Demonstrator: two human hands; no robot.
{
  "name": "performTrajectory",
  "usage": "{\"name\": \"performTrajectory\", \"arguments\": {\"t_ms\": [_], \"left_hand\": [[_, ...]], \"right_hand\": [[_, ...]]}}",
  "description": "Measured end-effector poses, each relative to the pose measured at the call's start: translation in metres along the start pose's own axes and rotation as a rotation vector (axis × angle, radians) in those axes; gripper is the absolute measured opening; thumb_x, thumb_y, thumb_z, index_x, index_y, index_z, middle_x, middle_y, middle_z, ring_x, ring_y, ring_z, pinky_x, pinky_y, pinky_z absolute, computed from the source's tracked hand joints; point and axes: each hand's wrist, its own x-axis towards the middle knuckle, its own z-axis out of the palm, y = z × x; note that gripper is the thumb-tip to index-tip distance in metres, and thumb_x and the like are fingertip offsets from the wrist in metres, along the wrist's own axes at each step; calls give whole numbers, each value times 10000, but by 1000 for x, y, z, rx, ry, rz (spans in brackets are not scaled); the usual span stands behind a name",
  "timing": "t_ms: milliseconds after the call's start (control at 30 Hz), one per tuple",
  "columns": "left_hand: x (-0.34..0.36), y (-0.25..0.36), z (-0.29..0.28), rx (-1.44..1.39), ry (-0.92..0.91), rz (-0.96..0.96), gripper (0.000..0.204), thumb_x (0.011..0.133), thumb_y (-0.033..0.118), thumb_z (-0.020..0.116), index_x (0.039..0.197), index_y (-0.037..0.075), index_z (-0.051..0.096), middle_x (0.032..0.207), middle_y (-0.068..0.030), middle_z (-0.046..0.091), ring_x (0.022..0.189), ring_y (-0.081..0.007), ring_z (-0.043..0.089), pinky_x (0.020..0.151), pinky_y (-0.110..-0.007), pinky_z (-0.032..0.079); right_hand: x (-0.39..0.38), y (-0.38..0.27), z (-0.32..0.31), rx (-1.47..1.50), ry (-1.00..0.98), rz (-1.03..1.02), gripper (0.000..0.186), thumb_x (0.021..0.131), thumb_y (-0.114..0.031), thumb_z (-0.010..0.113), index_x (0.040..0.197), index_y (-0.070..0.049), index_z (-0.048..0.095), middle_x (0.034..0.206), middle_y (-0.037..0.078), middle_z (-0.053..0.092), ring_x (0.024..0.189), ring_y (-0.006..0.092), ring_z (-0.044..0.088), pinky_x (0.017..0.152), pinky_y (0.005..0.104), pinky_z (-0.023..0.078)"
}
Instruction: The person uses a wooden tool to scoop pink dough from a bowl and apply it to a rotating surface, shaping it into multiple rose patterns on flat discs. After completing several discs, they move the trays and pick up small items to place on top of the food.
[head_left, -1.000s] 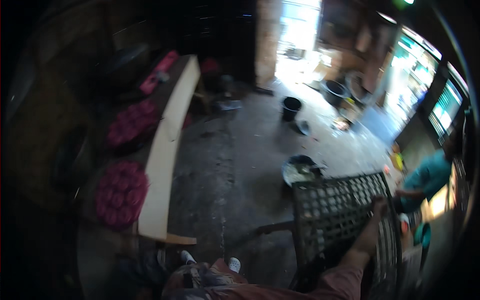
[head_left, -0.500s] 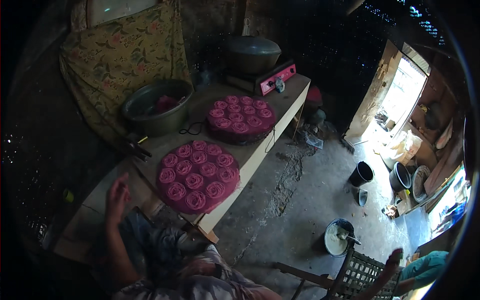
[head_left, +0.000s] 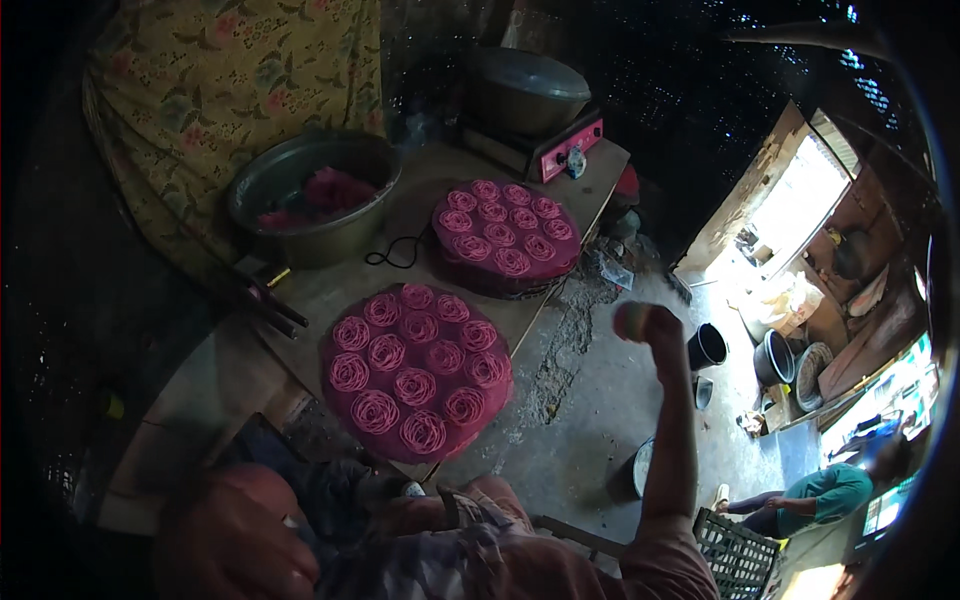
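Note:
My right hand (head_left: 664, 328) is raised beyond the right edge of the bench, closed around a small roundish thing that I cannot make out. A large blurred shape at the lower left looks like my left hand (head_left: 235, 535), close to me; its fingers cannot be told apart. On the bench, the nearer round pink-covered disc (head_left: 400, 345) carries several coiled nests of thin pink strands. Behind it, a second disc (head_left: 480, 225) bears similar nests. A large dark basin (head_left: 310, 240) with pink dough-like lumps (head_left: 335, 190) stands at the back left.
A lidded pot (head_left: 525, 95) sits on a stove with a pink front (head_left: 572, 150) at the bench's far end. Black buckets (head_left: 706, 347) stand on the floor. A plastic crate (head_left: 735, 550) is at the lower right, near a person in green (head_left: 825, 497). Patterned cloth (head_left: 240, 90) hangs behind.
My right hand has risen from the lower right to beside the bench. The left has drawn back from the bench toward me. The view has shifted, and more of the other person shows.

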Motion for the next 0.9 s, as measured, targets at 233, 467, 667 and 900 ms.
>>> {"name": "performTrajectory", "arguments": {"t_ms": [233,467,667,900], "left_hand": [[-100,8,-17,485,569,-38,577,853,342,637,1298,27,449,678,3,451,476,-107,400,434,-301,426],[-290,-12,3,1039,1788,-1041,531,901,307,566,1351,73,413,734,74,425,556,-49,384,487,-209,368],[-451,-42,166,1030,1946,-1667,503,895,306,566,1317,70,426,742,57,439,573,-69,399,499,-223,376],[-477,-91,363,678,1642,-2318,472,888,304,565,1277,67,441,750,37,455,591,-93,416,514,-240,386]], "right_hand": [[139,7,109,-585,-195,-127,179,796,-152,596,949,-82,658,859,97,664,786,196,645,645,333,502],[205,74,142,-813,-452,-692,141,729,-195,640,853,-136,672,778,126,615,730,291,619,619,407,487],[229,61,150,-552,-588,-329,210,801,-210,629,861,-9,644,834,170,645,763,313,638,653,393,502],[312,-21,200,-330,-585,-424,234,781,-250,672,796,-18,644,737,134,660,667,263,644,632,362,507]]}}
